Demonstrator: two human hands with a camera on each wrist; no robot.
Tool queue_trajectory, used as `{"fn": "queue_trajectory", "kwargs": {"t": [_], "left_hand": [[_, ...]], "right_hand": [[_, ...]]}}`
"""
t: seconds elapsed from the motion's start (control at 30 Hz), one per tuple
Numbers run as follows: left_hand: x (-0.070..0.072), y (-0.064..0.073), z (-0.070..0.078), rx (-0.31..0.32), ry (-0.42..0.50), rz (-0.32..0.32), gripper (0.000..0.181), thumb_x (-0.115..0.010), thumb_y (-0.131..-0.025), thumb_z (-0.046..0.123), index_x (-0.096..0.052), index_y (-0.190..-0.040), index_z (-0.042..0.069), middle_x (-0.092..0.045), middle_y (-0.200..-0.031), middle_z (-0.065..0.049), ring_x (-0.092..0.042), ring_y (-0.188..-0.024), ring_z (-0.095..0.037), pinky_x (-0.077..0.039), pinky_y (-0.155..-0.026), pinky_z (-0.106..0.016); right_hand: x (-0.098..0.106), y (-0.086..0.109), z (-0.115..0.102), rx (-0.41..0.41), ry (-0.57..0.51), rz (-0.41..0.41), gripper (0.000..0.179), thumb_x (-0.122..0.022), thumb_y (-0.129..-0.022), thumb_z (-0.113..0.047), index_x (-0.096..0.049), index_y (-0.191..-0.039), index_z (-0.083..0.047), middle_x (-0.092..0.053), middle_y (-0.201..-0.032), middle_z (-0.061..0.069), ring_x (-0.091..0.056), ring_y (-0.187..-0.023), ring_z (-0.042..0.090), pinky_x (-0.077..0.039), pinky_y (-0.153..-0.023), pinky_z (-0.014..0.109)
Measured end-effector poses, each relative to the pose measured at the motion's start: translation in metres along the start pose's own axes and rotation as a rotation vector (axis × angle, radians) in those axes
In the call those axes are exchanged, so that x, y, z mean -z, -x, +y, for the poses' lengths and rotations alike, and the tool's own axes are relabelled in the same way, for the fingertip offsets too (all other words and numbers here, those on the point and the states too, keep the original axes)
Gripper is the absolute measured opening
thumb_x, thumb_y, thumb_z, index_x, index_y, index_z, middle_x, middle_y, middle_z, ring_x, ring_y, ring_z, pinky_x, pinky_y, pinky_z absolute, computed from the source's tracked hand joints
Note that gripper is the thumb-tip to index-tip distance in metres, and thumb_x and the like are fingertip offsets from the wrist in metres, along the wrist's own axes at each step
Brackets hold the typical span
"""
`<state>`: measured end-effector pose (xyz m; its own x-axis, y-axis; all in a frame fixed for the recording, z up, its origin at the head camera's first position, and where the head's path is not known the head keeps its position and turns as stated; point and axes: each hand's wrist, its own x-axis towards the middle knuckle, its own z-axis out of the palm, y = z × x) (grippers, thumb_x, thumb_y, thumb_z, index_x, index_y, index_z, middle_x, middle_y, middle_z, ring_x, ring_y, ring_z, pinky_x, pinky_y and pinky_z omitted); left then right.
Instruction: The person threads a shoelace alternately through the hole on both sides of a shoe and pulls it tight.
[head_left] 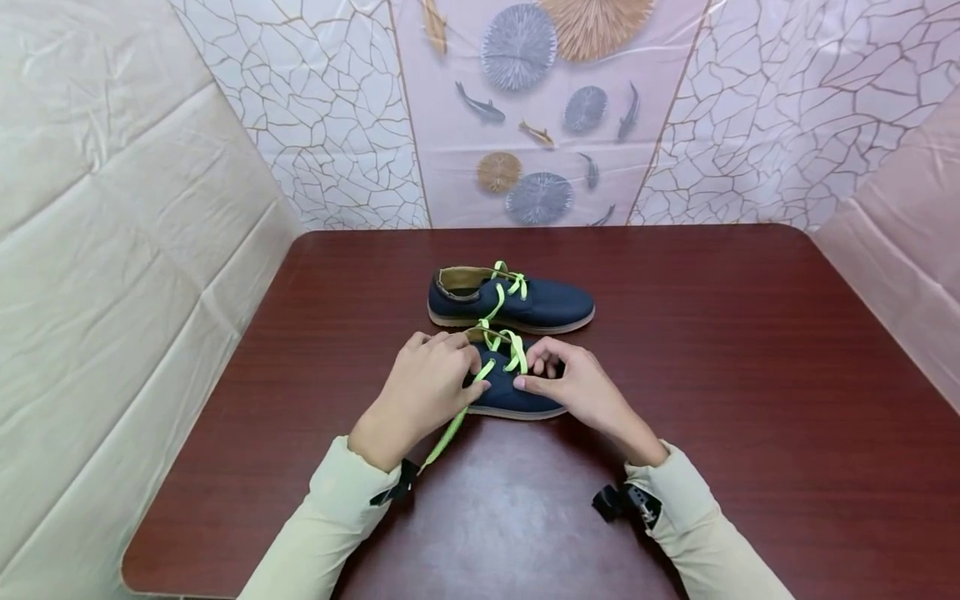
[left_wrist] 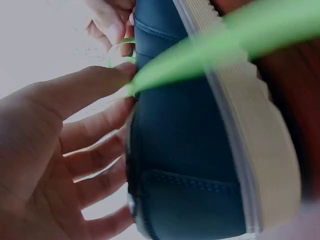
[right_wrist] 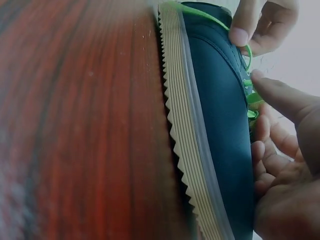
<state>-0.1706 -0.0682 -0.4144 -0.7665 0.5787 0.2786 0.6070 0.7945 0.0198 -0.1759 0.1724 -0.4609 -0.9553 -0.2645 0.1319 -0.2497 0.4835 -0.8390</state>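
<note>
A navy shoe (head_left: 513, 398) with a tan sole lies on its sole, toe to the right, between the two hands. Its neon-green shoelace (head_left: 452, 437) runs through the eyelets. From behind, near the heel opening, my left hand (head_left: 423, 379) pinches one length of that lace between thumb and index finger; a loose end hangs toward the wrist. In the left wrist view the lace (left_wrist: 175, 62) crosses the shoe's side, blurred. At the toe side of the laces, my right hand (head_left: 581, 387) holds a looped part of the lace by thumb and fingertips, its other fingers curled.
A second navy shoe (head_left: 555, 304) with green laces stands just behind, also toe to the right. Both rest on a dark red-brown wooden table (head_left: 750, 375). Patterned sheets (head_left: 345, 108) hang behind the table. A small black device (head_left: 626, 504) is strapped on the right wrist.
</note>
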Motion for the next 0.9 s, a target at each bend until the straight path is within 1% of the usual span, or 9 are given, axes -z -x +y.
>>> {"fn": "queue_trajectory", "kwargs": {"t": [0.07, 0.13, 0.23, 0.33, 0.43, 0.57, 0.67, 0.8, 0.9], "left_hand": [[-0.001, 0.000, -0.001, 0.016, 0.082, -0.017, 0.018, -0.085, -0.090, 0.034, -0.076, -0.081, 0.021, -0.067, -0.094, 0.005, -0.065, -0.081, -0.018, -0.053, -0.077, -0.039], [0.000, 0.001, -0.004, 0.017, 0.174, -0.034, 0.018, -0.084, -0.092, 0.031, -0.075, -0.079, 0.023, -0.065, -0.096, 0.007, -0.063, -0.075, -0.015, -0.053, -0.071, -0.036], [0.003, 0.003, -0.012, -0.004, 0.303, -0.071, 0.021, -0.084, -0.093, 0.030, -0.071, -0.078, 0.025, -0.063, -0.100, 0.009, -0.058, -0.069, -0.010, -0.050, -0.062, -0.030], [0.006, 0.004, -0.018, -0.035, 0.401, -0.107, 0.022, -0.084, -0.093, 0.029, -0.068, -0.078, 0.025, -0.063, -0.103, 0.008, -0.057, -0.070, -0.007, -0.048, -0.061, -0.027], [0.007, 0.004, -0.024, -0.076, 0.466, -0.131, 0.021, -0.083, -0.094, 0.025, -0.068, -0.080, 0.023, -0.064, -0.107, 0.007, -0.059, -0.078, -0.008, -0.050, -0.067, -0.027], [0.008, 0.002, -0.029, -0.148, 0.570, -0.156, 0.018, -0.083, -0.093, 0.019, -0.070, -0.081, 0.019, -0.065, -0.105, 0.005, -0.062, -0.088, -0.010, -0.053, -0.077, -0.028], [0.008, 0.000, -0.033, -0.193, 0.643, -0.184, 0.018, -0.084, -0.093, 0.016, -0.071, -0.080, 0.018, -0.064, -0.103, 0.004, -0.062, -0.093, -0.009, -0.053, -0.083, -0.029], [0.012, -0.002, -0.038, -0.229, 0.687, -0.252, 0.021, -0.084, -0.093, 0.019, -0.070, -0.077, 0.021, -0.064, -0.107, 0.004, -0.060, -0.100, -0.009, -0.053, -0.088, -0.029], [0.016, -0.003, -0.041, -0.243, 0.703, -0.315, 0.022, -0.085, -0.092, 0.020, -0.071, -0.075, 0.023, -0.064, -0.112, 0.003, -0.060, -0.107, -0.010, -0.053, -0.091, -0.031]], "right_hand": [[0.000, 0.000, 0.000, 0.006, 0.024, 0.014, 0.031, -0.091, -0.084, -0.020, -0.067, -0.102, -0.014, -0.061, -0.093, 0.002, -0.054, -0.083, 0.019, -0.042, -0.074, 0.027], [-0.001, 0.000, 0.001, 0.008, 0.046, 0.025, 0.038, -0.093, -0.082, -0.020, -0.066, -0.108, -0.013, -0.062, -0.098, 0.004, -0.054, -0.086, 0.020, -0.043, -0.077, 0.029], [-0.002, -0.001, 0.002, 0.003, 0.068, 0.035, 0.052, -0.095, -0.080, -0.021, -0.063, -0.121, -0.012, -0.062, -0.106, 0.006, -0.053, -0.090, 0.021, -0.044, -0.080, 0.033], [-0.003, -0.001, 0.002, -0.005, 0.085, 0.034, 0.063, -0.096, -0.080, -0.023, -0.061, -0.131, -0.011, -0.061, -0.109, 0.007, -0.052, -0.091, 0.022, -0.044, -0.081, 0.036], [-0.003, -0.001, 0.001, -0.003, 0.108, 0.011, 0.069, -0.096, -0.080, -0.027, -0.060, -0.137, -0.012, -0.059, -0.111, 0.006, -0.051, -0.093, 0.022, -0.044, -0.082, 0.038], [-0.002, -0.001, 0.000, 0.006, 0.145, -0.018, 0.072, -0.095, -0.080, -0.032, -0.061, -0.140, -0.012, -0.057, -0.112, 0.006, -0.050, -0.094, 0.021, -0.044, -0.081, 0.038], [-0.002, -0.001, 0.000, -0.001, 0.166, -0.019, 0.072, -0.095, -0.080, -0.034, -0.061, -0.140, -0.013, -0.057, -0.112, 0.005, -0.051, -0.094, 0.021, -0.044, -0.081, 0.038], [-0.002, 0.000, -0.001, -0.009, 0.173, -0.015, 0.073, -0.095, -0.079, -0.035, -0.061, -0.140, -0.013, -0.057, -0.112, 0.005, -0.051, -0.093, 0.020, -0.044, -0.081, 0.038], [-0.002, 0.000, -0.001, -0.011, 0.171, -0.015, 0.073, -0.095, -0.080, -0.036, -0.061, -0.140, -0.013, -0.057, -0.112, 0.005, -0.051, -0.093, 0.021, -0.044, -0.081, 0.038]]}}
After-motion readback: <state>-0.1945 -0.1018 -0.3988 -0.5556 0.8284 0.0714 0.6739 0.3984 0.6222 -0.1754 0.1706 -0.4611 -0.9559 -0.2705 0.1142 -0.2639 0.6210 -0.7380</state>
